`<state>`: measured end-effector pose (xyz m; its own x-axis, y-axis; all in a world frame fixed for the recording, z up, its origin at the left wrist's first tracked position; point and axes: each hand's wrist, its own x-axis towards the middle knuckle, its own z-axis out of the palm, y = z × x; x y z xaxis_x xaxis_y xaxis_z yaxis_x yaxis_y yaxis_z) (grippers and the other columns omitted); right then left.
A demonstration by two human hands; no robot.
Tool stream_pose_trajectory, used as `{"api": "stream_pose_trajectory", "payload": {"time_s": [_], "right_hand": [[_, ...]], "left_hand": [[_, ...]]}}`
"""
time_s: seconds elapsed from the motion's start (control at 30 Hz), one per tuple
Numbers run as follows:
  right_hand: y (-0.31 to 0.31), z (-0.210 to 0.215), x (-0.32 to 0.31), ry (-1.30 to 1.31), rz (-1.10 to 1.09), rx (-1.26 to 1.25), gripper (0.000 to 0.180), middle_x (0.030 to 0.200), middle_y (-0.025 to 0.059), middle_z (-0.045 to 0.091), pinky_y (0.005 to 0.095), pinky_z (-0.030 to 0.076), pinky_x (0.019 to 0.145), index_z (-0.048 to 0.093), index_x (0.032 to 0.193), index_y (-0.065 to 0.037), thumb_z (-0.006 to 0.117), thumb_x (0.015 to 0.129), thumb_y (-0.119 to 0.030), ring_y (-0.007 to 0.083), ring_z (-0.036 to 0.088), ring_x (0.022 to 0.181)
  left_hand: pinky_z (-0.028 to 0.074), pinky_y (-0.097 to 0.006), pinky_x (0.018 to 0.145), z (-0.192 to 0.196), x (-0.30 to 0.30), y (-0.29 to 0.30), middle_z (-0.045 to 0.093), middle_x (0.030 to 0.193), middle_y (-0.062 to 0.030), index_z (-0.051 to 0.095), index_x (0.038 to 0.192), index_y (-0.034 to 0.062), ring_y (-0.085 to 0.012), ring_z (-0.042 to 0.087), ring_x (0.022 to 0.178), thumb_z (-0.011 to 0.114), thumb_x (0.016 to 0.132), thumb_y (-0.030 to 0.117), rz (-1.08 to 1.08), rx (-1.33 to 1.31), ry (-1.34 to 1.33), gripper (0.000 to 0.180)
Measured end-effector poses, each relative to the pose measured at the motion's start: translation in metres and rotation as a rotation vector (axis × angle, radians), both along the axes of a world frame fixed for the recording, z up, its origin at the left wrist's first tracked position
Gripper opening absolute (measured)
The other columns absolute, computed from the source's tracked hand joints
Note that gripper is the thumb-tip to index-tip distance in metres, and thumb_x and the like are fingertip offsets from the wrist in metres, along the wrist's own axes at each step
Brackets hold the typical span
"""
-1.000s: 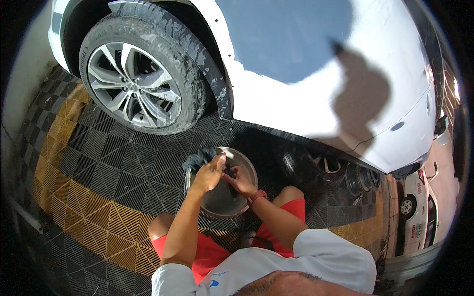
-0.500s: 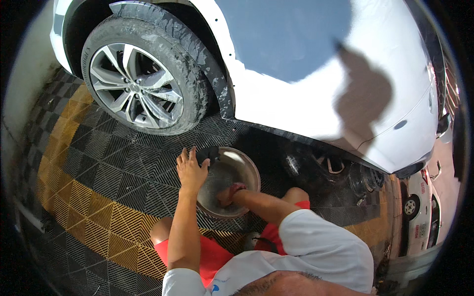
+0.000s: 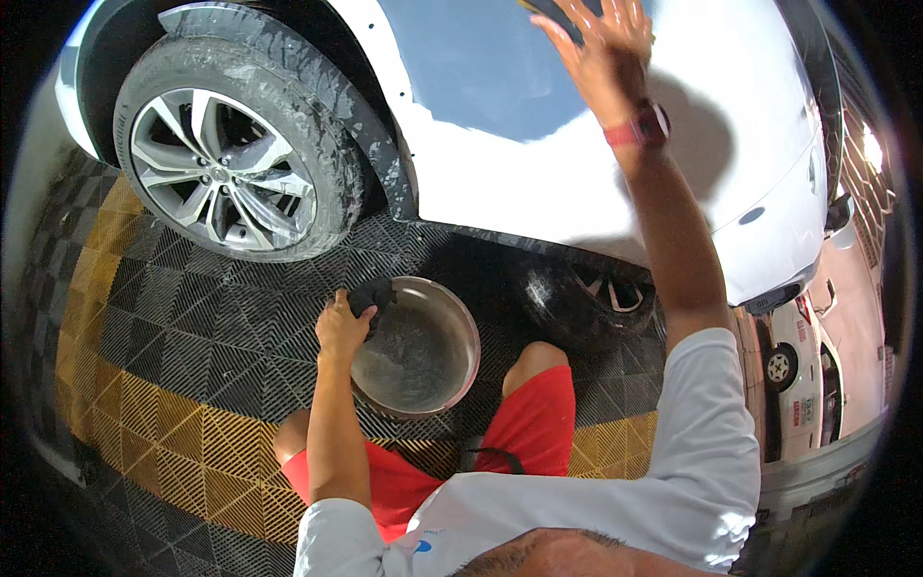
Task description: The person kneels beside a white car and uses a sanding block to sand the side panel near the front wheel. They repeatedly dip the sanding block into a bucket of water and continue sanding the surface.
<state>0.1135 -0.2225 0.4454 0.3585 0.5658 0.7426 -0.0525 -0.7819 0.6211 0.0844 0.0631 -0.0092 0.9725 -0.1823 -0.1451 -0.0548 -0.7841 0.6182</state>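
Observation:
A round metal basin [image 3: 413, 351] with cloudy water in it stands on the floor between my knees. At its left rim my left hand [image 3: 338, 327] is closed on a black cloth [image 3: 371, 300]. My right hand [image 3: 601, 60], with a red band on the wrist, is raised to the white car body [image 3: 490, 188]. Under its fingers is a dark flat pad [image 3: 550, 15] with a yellow edge, partly hidden by the hand and cut by the top of the picture. This pad lies at the grey patch [image 3: 476, 72] on the white panel.
A dusty car wheel [image 3: 219, 173] is at the upper left. Another wheel [image 3: 586, 298] lies in the shadow under the car's lower edge. Black and yellow grid tiles [image 3: 221, 337] cover the floor. A white vehicle [image 3: 803, 365] stands at the far right.
My right hand has come up out of the basin to the grey patch on the car. My left hand, spread beside the black cloth before, now grips it at the rim.

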Motion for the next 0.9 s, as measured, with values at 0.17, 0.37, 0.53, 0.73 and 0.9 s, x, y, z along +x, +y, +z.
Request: {"api": "stream_pose_trajectory", "payload": {"time_s": [0.17,0.37,0.53,0.73,0.9], "right_hand": [[-0.03,-0.08,0.007,0.009,0.114,0.124,0.055,0.134,0.0113,0.067,0.0488,0.054,0.095,0.072,0.14,-0.03,0.088,0.087,-0.026,0.0332,0.066,0.118],[-0.075,-0.117,-0.007,0.087,0.172,0.063,0.052,0.133,0.0154,0.068,0.0469,0.054,0.088,0.073,0.138,-0.028,0.085,0.088,-0.02,0.0336,0.069,0.104],[-0.018,-0.08,0.014,-0.008,0.141,0.129,0.057,0.13,0.0145,0.067,0.0472,0.055,0.084,0.074,0.136,-0.027,0.088,0.083,-0.012,0.0351,0.069,0.109],[-0.081,-0.134,-0.033,0.1,0.018,0.106,0.058,0.136,0.0117,0.063,0.0453,0.052,0.09,0.075,0.135,-0.025,0.089,0.081,-0.011,0.0323,0.065,0.113],[-0.028,-0.095,-0.002,-0.02,0.068,0.171,0.058,0.145,0.0096,0.058,0.0446,0.045,0.103,0.076,0.135,-0.027,0.089,0.081,-0.011,0.0307,0.06,0.122]], "left_hand": [[0.059,-0.05,0.097,-0.005,0.002,0.006,0.07,0.129,-0.0254,0.055,0.146,-0.0009,-0.0428,0.071,0.117,0.084,0.087,0.052,0.014,0.009,-0.052,0.083],[0.059,-0.05,0.095,0.001,0.0,0.004,0.071,0.126,-0.0246,0.058,0.143,0.0004,-0.0421,0.072,0.114,0.085,0.086,0.051,-0.015,-0.027,-0.037,0.081],[0.059,-0.051,0.095,-0.003,-0.003,0.014,0.072,0.122,-0.025,0.06,0.14,-0.0001,-0.0435,0.072,0.113,0.085,0.086,0.05,0.006,-0.056,-0.062,0.078],[0.059,-0.051,0.096,-0.01,0.009,0.01,0.072,0.124,-0.0262,0.06,0.139,-0.0037,-0.0442,0.072,0.114,0.086,0.085,0.049,-0.028,-0.084,-0.096,0.081],[0.059,-0.05,0.096,-0.015,0.004,0.013,0.072,0.125,-0.0265,0.062,0.139,-0.0018,-0.0434,0.072,0.114,0.087,0.083,0.049,-0.017,-0.059,-0.084,0.079]]}}
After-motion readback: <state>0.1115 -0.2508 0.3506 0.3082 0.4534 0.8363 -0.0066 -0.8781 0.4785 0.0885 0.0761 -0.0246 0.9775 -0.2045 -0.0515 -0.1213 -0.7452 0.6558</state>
